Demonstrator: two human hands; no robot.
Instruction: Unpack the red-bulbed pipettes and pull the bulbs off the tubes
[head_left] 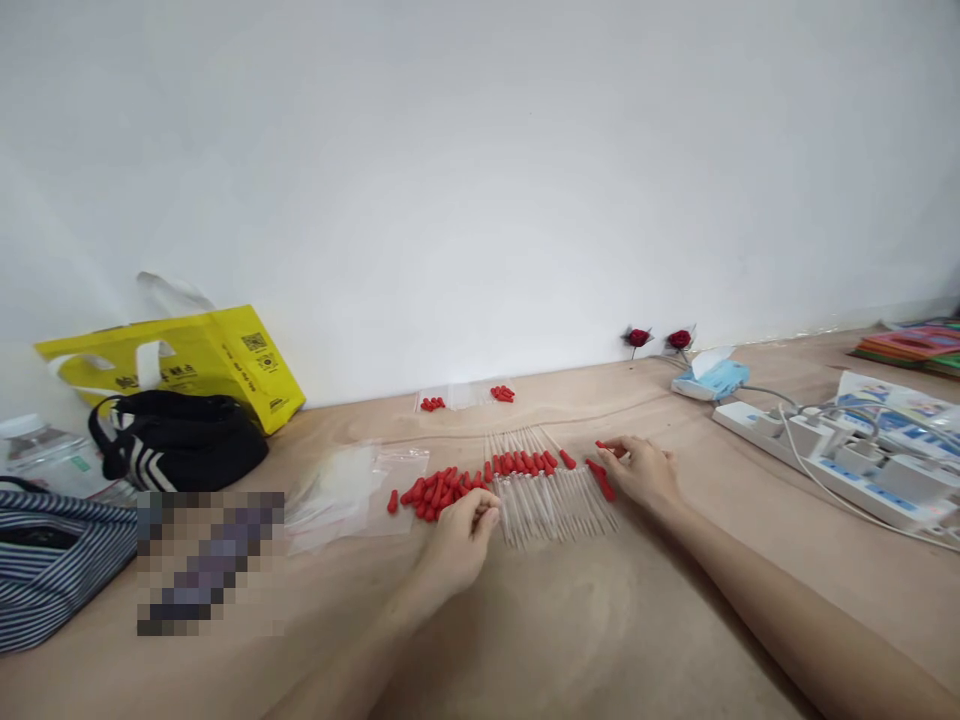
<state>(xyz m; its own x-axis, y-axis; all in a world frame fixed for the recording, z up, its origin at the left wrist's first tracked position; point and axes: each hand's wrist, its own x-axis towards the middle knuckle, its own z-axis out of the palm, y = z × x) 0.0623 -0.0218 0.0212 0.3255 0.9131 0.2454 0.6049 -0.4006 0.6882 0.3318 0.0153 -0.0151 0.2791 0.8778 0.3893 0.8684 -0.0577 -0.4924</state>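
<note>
A row of thin pale sticks point(555, 510) lies on the table, with several small red bulb-shaped pieces point(525, 462) laid across it. My left hand point(459, 540) is closed in a pinch at the left edge of the sticks; whatever is between its fingertips is hidden. Behind that hand is a heap of the same red pieces point(435, 490). To the right of the row, my right hand point(643, 470) pinches the end of one red piece point(601, 444). Just below its fingers, loose red pieces point(602, 482) rest on the table.
Clear plastic bags point(360, 495) lie left of the heap. Small bags of red pieces point(503, 394) are by the wall. Left stand a yellow bag point(262, 370), black pouch point(187, 440) and striped bag point(60, 565). Right are tissues point(711, 380), a power strip point(832, 468) and red roses point(679, 339).
</note>
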